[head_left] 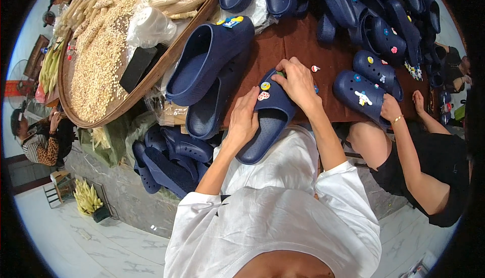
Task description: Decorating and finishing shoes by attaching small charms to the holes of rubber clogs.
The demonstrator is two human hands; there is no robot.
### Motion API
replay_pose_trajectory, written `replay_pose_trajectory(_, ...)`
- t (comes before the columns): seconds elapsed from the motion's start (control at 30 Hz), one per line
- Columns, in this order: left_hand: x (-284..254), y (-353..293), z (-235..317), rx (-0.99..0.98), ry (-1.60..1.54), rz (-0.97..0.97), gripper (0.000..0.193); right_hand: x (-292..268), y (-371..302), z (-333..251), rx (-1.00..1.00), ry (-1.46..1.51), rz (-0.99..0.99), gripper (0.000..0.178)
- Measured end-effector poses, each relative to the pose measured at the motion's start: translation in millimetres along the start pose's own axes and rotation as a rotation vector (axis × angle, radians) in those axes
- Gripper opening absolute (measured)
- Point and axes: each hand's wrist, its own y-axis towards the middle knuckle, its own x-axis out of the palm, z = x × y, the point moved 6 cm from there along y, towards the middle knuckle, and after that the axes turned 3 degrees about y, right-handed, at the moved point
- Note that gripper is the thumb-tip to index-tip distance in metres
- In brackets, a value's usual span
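A navy clog (pixel 277 107) rests at the near table edge above my lap, toe pointing away. My left hand (pixel 243 119) grips its left side, with fingertips by the toe. Over the toe bends my right hand (pixel 297 82), fingers closed around a small green shoe charm (pixel 279 74), mostly covered by them. A round yellow charm (pixel 265 85) and a pink-and-white charm (pixel 263 95) sit on the clog's upper. To the left, a navy clog (pixel 199 58) with charms at its toe lies on top of another (pixel 204 111). A loose red-and-white charm (pixel 316 69) lies right of my right hand.
A large woven tray (pixel 96 123) of corn kernels and cobs stands at left, holding a black block (pixel 143 68). Several clogs (pixel 172 164) are heaped below it; more (pixel 379 33) crowd the far right. A co-worker's hand (pixel 390 109) touches a decorated clog (pixel 356 93).
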Motion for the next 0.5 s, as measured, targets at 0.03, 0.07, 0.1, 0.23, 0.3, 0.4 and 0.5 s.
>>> replay_pose_trajectory(0.03, -1, 0, 0, -0.001, 0.002, -0.006, 0.059, 0, -1, 0, 0.013, -0.023, -0.015, 0.025)
replay_pose_trajectory(0.07, -2, 1, 0, 0.0, 0.002, -0.014, 0.06, 1, -1, 2, 0.016, -0.025, -0.014, 0.025)
replay_pose_trajectory(0.1, -4, 2, -1, 0.001, 0.0, -0.016, 0.06, 2, -3, 2, -0.03, -0.072, -0.013, 0.022)
replay_pose_trajectory(0.23, -10, 8, -5, 0.059, 0.018, -0.048, 0.06, 3, -5, -4, -0.177, -0.138, 0.006, 0.014)
replay_pose_trajectory(0.3, -12, 8, -6, 0.08, 0.01, -0.065, 0.061, 3, -5, -4, -0.196, -0.118, 0.011, 0.013)
replay_pose_trajectory(0.4, -13, 8, -3, 0.082, 0.03, -0.068, 0.062, 2, -3, -1, -0.234, -0.066, 0.028, 0.013)
replay_pose_trajectory(0.5, -12, 7, -4, 0.091, 0.023, -0.058, 0.063, 2, -4, 2, -0.267, -0.019, 0.042, 0.012)
